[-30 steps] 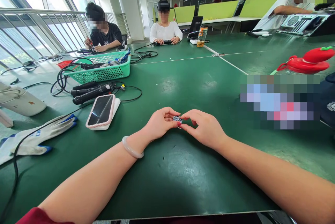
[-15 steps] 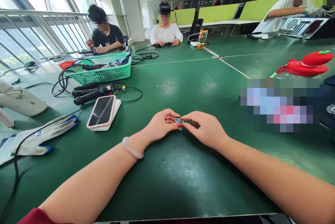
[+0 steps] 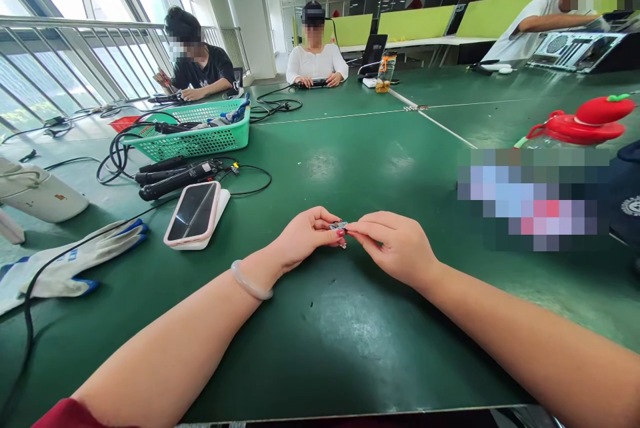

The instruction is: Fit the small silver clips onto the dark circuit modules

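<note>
Over the near middle of the green table, my left hand (image 3: 315, 235) pinches a small dark-and-silver patterned piece (image 3: 339, 225) between thumb and fingers. A tiny metal bit (image 3: 343, 245) hangs just below it. My right hand (image 3: 397, 239) has its thumb and index finger closed together at the right end of the piece. The fingertips of both hands nearly meet and cover part of it, so its exact kind cannot be made out. A pale bangle circles my left wrist.
Left of my hands lie a phone (image 3: 193, 213) on a white item, black handheld devices (image 3: 175, 178) with cables, a work glove (image 3: 75, 261) and a green basket (image 3: 195, 141). A red-lidded bottle (image 3: 575, 125) stands right. Several people sit or work around the table.
My right thumb and index finger have drawn closer together at the piece's right end. The small piece has tilted, showing less of its patterned face.
</note>
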Tool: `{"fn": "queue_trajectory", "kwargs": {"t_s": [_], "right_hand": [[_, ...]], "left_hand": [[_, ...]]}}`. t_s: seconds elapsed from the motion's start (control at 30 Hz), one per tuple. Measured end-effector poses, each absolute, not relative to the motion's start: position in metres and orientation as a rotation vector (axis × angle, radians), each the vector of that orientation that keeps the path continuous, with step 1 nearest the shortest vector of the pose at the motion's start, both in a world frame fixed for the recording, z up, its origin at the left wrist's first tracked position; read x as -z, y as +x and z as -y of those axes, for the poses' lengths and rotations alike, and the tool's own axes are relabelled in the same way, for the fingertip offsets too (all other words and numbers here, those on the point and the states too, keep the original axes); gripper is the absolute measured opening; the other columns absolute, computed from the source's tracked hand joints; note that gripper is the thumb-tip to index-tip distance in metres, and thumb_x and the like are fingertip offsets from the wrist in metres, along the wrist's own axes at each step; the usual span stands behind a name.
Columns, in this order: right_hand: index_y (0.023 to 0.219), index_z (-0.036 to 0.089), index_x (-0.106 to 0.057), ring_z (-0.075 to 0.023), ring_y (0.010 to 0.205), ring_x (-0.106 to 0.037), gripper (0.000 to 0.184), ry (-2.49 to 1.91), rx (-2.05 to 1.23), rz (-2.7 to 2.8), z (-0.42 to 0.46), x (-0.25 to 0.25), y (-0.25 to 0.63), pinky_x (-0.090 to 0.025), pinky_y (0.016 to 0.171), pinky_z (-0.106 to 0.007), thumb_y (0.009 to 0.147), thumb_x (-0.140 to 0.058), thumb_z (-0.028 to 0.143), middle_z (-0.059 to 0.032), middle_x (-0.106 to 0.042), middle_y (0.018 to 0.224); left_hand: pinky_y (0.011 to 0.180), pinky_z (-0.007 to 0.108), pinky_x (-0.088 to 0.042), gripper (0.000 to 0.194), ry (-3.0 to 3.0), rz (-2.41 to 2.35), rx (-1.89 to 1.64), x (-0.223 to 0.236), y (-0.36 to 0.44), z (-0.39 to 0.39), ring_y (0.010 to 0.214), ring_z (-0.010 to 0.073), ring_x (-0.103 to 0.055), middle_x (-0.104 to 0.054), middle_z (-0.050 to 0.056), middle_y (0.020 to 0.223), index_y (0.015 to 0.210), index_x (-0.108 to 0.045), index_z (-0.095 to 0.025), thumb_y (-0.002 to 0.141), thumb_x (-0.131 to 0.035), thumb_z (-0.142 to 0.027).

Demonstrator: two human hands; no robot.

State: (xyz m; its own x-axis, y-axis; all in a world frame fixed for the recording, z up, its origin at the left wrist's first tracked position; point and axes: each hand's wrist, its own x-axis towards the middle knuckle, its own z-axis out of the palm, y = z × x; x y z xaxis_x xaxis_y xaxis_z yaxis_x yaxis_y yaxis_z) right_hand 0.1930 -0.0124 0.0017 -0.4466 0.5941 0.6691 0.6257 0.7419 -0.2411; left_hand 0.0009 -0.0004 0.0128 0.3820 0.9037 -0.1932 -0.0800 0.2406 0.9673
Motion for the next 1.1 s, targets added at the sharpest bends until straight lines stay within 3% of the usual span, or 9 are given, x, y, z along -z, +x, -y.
{"fn": "queue_trajectory", "kwargs": {"t_s": [0.1, 0.43, 0.73, 1.1], "right_hand": [[0.100, 0.022, -0.070, -0.0151, 0.082, -0.065, 0.022, -1.044, -0.015, 2.184, 0.010, 0.000, 0.193, -0.050, 0.075, -0.027, 0.089, -0.051, 0.024, -0.0034, -0.072, 0.092], [0.097, 0.023, -0.070, -0.0178, 0.088, -0.063, 0.019, -1.238, -0.354, 2.459, 0.008, 0.004, 0.185, -0.050, 0.079, -0.032, 0.087, -0.056, 0.031, -0.0020, -0.069, 0.096], [0.077, 0.021, -0.067, -0.0149, 0.075, -0.061, 0.014, -1.268, -0.322, 2.444, 0.007, 0.002, 0.181, -0.045, 0.068, -0.027, 0.085, -0.056, 0.020, -0.0019, -0.066, 0.081], [0.075, 0.019, -0.060, -0.0141, 0.073, -0.057, 0.013, -1.179, -0.273, 2.281, 0.006, 0.000, 0.190, -0.044, 0.066, -0.027, 0.086, -0.053, 0.018, -0.0018, -0.063, 0.080]], "left_hand": [[0.070, 0.027, -0.050, 0.027, 1.105, -1.010, -0.905, -0.012, 0.001, -0.002, 0.066, 0.0109, -0.065, -0.067, 0.002, 0.069, 0.084, -0.055, -0.011, 0.066, -0.075, -0.011], [0.075, 0.031, -0.049, 0.026, 1.251, -1.207, -0.980, -0.004, 0.000, -0.007, 0.071, 0.0122, -0.064, -0.068, 0.003, 0.077, 0.083, -0.055, -0.014, 0.065, -0.072, -0.009], [0.076, 0.031, -0.051, 0.023, 1.365, -1.252, -0.913, -0.004, 0.001, -0.005, 0.072, 0.0129, -0.065, -0.066, 0.002, 0.075, 0.085, -0.056, -0.014, 0.068, -0.070, -0.009], [0.073, 0.031, -0.052, 0.024, 1.436, -1.155, -0.859, 0.001, 0.001, -0.003, 0.071, 0.0124, -0.065, -0.067, 0.003, 0.078, 0.085, -0.055, -0.015, 0.067, -0.071, -0.011]]}}
